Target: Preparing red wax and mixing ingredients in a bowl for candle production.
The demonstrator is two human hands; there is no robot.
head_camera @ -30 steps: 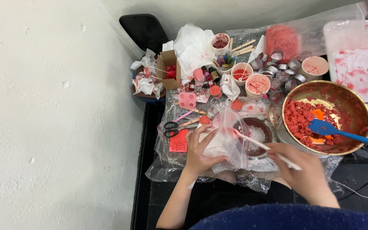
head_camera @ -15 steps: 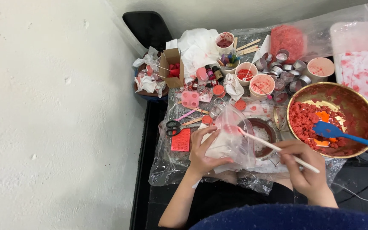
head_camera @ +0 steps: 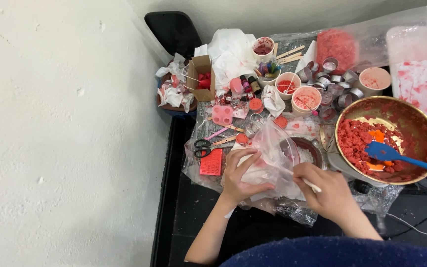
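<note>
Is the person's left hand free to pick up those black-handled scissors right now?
Probably not at once: the left hand grips a clear plastic bag. The scissors lie uncovered just beside it, so once emptied, the way looks free.

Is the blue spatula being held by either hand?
No. The blue spatula rests in the brass bowl, while the left hand and right hand are both on the clear plastic bag.

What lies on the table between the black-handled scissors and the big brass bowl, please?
In the head view, between the scissors and the brass bowl lie the clear plastic bag and a small dark bowl.
</note>
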